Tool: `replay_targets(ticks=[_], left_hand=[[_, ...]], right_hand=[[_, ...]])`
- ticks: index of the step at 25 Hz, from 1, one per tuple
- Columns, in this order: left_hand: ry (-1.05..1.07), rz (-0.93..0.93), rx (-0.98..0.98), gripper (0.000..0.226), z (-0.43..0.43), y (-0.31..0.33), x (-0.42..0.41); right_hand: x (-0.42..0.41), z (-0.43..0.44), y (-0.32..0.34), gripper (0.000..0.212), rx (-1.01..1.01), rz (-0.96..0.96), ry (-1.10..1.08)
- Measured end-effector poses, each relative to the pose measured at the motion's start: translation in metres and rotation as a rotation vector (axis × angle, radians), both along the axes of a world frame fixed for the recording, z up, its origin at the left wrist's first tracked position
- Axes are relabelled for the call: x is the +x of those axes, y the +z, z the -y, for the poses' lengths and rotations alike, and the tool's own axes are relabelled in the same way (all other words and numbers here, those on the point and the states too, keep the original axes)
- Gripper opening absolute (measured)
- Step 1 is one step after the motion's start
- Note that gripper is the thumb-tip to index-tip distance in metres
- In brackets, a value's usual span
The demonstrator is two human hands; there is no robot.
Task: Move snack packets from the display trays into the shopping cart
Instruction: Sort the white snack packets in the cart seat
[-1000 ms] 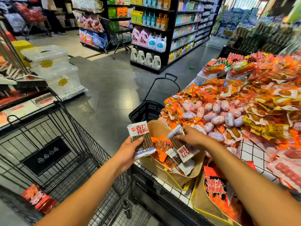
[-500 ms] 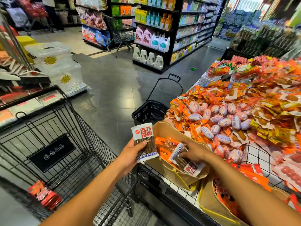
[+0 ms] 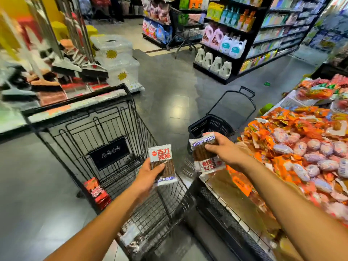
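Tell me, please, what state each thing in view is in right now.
left hand: grips white packet, upright.
right hand: grips second packet, print upside down.
shopping cart: holds red packets at its bottom.
black basket: on the floor, handle raised.

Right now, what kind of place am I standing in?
Most likely a supermarket: a wire cart, aisle shelves stocked with detergent jugs, and a big heap of loose snack packets.
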State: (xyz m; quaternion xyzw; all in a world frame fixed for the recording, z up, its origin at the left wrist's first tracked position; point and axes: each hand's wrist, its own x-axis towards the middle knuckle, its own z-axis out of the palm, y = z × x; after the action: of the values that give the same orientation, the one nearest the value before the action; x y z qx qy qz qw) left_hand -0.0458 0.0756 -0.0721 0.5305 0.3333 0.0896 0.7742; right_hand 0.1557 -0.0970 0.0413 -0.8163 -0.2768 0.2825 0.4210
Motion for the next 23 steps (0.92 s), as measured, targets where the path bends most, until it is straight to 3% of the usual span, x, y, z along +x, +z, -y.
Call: replay_targets(ticks=[8,14,20,23], left_hand=[[0.330,-0.180,0.029,0.030,-0.072,-0.075,-0.103],[0.507,-0.274,-0.020,0.035,-0.085,-0.137,-0.129],[0.626,-0.292,-0.065,0.036,-0.083,-0.191,-0.142],[0.678,-0.247,-0.111,0.037,-0.082,-0.205,-0.147]], right_hand=[[-0.060,-0.113,-0.155,0.060,-0.334,-0.214,0.180],[-0.092,-0.137,-0.292,0.059,-0.664,-0.341,0.299],[-0.113,-0.119,-0.434,0.054,-0.824,-0.362,0.433],[-0.139,-0.123,-0.482,0.055,-0.855,-0.478,0.385]])
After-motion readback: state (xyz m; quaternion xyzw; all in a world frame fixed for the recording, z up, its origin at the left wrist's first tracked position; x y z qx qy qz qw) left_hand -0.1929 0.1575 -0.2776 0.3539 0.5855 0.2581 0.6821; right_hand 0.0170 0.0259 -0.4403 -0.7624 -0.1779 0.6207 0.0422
